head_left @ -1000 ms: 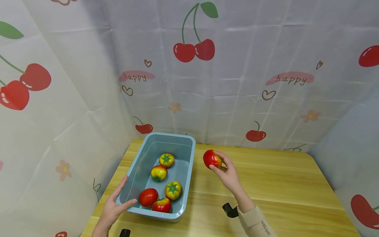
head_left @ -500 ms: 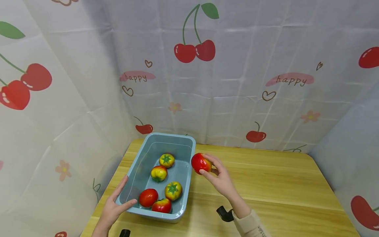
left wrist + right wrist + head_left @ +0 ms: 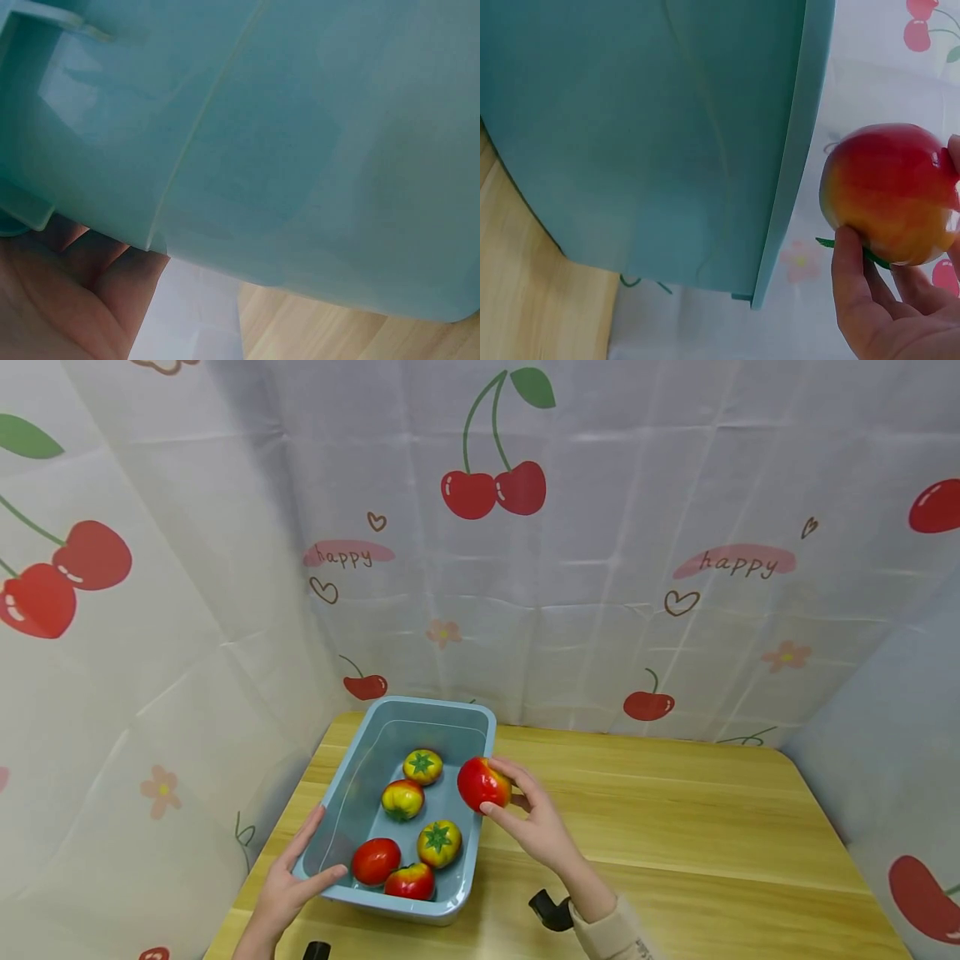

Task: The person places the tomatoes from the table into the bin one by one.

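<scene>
My right hand (image 3: 545,831) holds a glossy red-and-yellow toy tomato (image 3: 480,783) between thumb and fingers, over the right rim of the light blue plastic bin (image 3: 480,852). In the right wrist view, the tomato (image 3: 889,191) shows a green leafy top, partly hidden by the fingers, and the bin's outer wall (image 3: 652,150) is to its left. Inside the bin lie several similar tomatoes, among them a yellow one (image 3: 439,842) and a red one (image 3: 376,861). My left hand (image 3: 283,890) grips the bin's near left corner, thumb across the front rim and fingers along the outside.
The bin stands on the left part of a wooden table (image 3: 675,827). A white curtain (image 3: 570,635) printed with cherries hangs behind the table and along both sides. Black camera mounts show at the right wrist (image 3: 551,912) and left wrist (image 3: 317,950).
My right hand has carried the tomato leftward and slightly nearer, from above the table to the bin's right rim. The left hand and the bin have stayed in place.
</scene>
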A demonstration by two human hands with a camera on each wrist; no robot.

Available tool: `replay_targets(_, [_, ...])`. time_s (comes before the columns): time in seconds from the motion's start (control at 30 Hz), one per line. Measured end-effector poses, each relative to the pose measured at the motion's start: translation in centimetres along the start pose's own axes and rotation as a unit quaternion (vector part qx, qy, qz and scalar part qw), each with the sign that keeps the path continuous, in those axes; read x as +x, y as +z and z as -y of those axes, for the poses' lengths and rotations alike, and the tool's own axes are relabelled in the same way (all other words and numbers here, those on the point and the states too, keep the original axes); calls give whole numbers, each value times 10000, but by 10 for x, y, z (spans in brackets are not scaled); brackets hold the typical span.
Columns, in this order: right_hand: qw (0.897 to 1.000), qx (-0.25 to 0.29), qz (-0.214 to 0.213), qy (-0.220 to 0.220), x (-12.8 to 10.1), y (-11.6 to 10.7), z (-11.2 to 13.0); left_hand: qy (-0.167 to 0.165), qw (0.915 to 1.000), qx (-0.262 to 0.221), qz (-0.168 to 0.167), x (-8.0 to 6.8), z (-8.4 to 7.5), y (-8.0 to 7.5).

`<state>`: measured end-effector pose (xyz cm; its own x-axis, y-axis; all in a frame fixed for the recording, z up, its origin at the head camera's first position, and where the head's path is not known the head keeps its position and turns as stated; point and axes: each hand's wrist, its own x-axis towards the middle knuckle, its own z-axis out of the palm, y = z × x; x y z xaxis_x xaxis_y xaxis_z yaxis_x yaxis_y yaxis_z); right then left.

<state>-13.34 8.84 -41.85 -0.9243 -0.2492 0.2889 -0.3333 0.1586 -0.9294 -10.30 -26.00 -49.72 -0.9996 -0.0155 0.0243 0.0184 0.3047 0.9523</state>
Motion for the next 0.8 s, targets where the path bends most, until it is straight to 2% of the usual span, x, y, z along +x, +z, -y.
replay_targets(0.4, [9994, -52, 334, 121, -3, 16, 9, -2, 10000, -34, 8, 0, 1, 1])
replay_targets(0.63, [9990, -114, 430, 106, -3, 19, 6, -5, 10000, -63, 33, 0, 1, 1])
replay_targets(0.8, [9987, 29, 512, -16, -4, 20, 4, -25, 10000, -38, 26, 0, 1, 1])
